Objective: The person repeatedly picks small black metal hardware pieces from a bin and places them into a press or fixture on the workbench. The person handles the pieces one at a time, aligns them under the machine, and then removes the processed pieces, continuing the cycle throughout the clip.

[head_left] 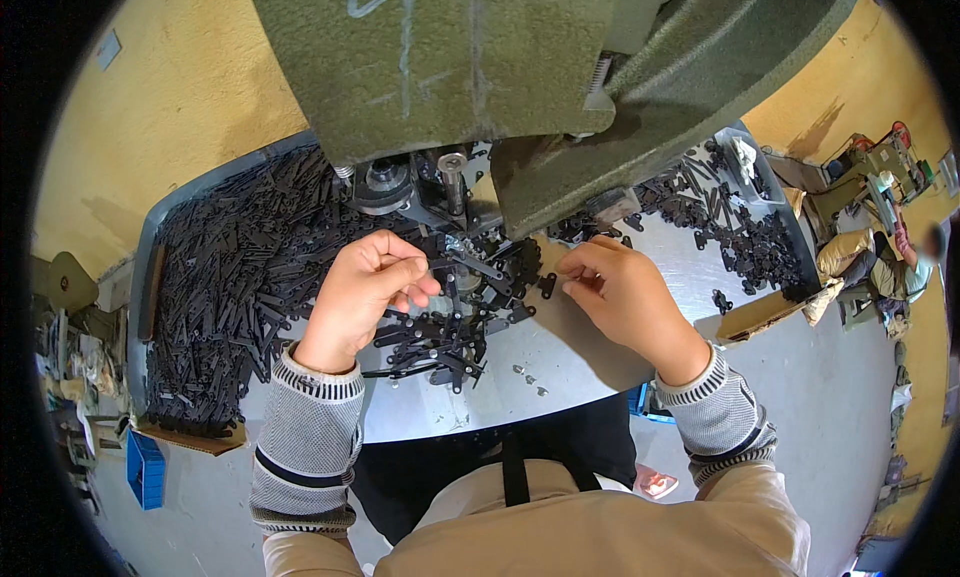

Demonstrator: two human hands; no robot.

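My left hand (365, 289) hovers over the near side of the worktable, its thumb and fingers curled together. Whatever they may grip is too small to make out. Across from it, my right hand (625, 295) has its thumb and forefinger drawn together, and any part in them cannot be made out. A small black metal link (547, 285) shows just left of its fingertips; whether it touches them is unclear. Between the hands and below them is a loose heap of black metal links (435, 342), some joined by rivets. Behind it stands the metal tooling (453, 185) of a green press.
The press's heavy green body (430, 67) overhangs the far side. A large pile of flat black strips (230, 277) covers the table's left. Smaller black pieces (755, 247) lie right, near a clear plastic container (742, 162). Another person (915, 262) sits far right.
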